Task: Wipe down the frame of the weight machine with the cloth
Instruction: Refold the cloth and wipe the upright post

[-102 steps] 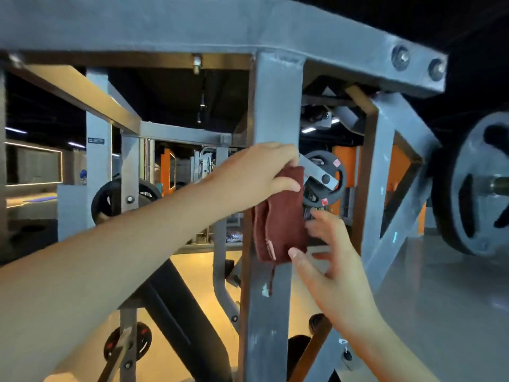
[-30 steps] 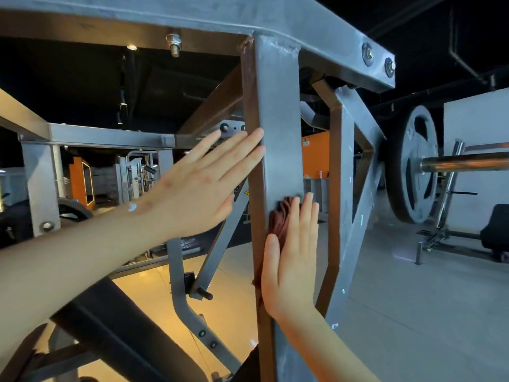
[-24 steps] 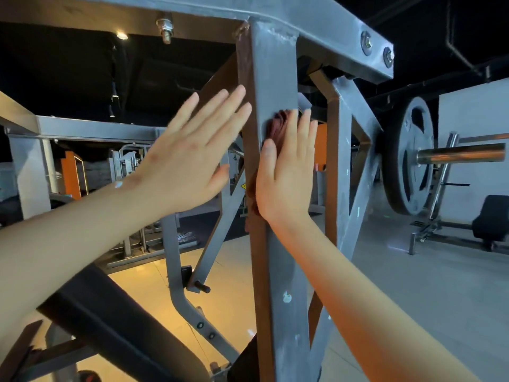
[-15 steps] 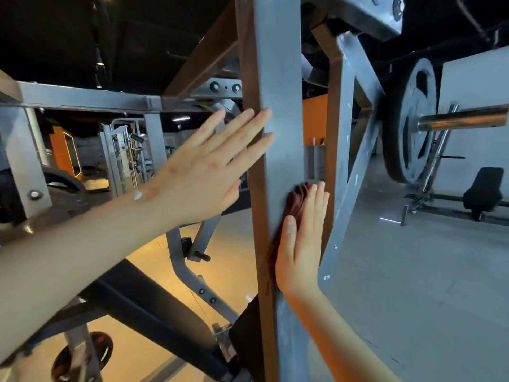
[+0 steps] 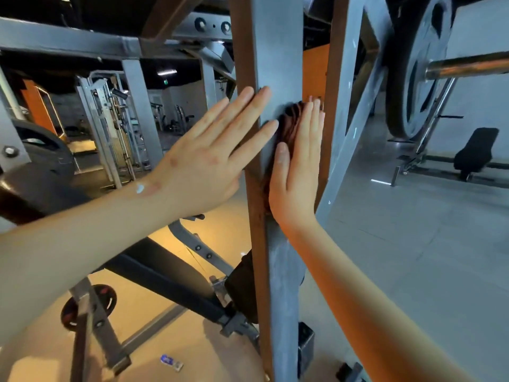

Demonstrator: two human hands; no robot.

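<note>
On the frame's scuffed grey upright [image 5: 278,45], the right hand [image 5: 298,172] is pressing the red-brown cloth [image 5: 289,125] flat-fingered; the left hand [image 5: 203,161] is resting spread alongside. Grey gym floor [image 5: 413,257] beyond.

The head camera looks forward and slightly down, close to the upright frame post [image 5: 278,51].

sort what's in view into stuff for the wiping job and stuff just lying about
For the job: frame post, red cloth, right hand pressing the cloth flat on the post, left hand against the post.
Just lying about: weight plate, bar, floor wrapper, black seat.
</note>
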